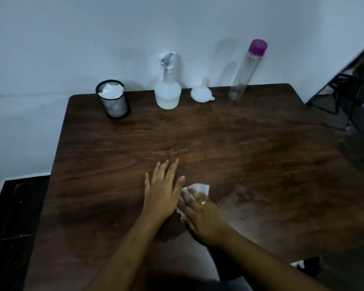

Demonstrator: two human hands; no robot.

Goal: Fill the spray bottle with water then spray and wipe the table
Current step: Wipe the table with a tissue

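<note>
A person leans over a dark wooden table (261, 148), both bare forearms reaching in from the near edge. The left hand (162, 196) lies flat on the wood, palm down, fingers straight and slightly spread, holding nothing. Just beside it, the right hand (202, 217) presses a crumpled white tissue (200, 189) onto the tabletop; its fingers lie spread over the paper rather than closed around it, though they are blurred, and a ring (203, 202) shows on one of them. The tissue juts out past the fingertips and touches the left hand's thumb side. To the right of the right hand, a paler, smeared patch (250, 211) marks the surface. The spray bottle (168, 89) stands upright at the far edge near the pale wall (72, 38), well apart from both hands, with a cloudy band showing in its lower part. A white funnel (201, 93) sits mouth down just to its right, and a tall clear bottle (243, 74) with a purple cap stands further right. At the far left, a black mesh cup (114, 101) holds more white tissues (110, 90).
</note>
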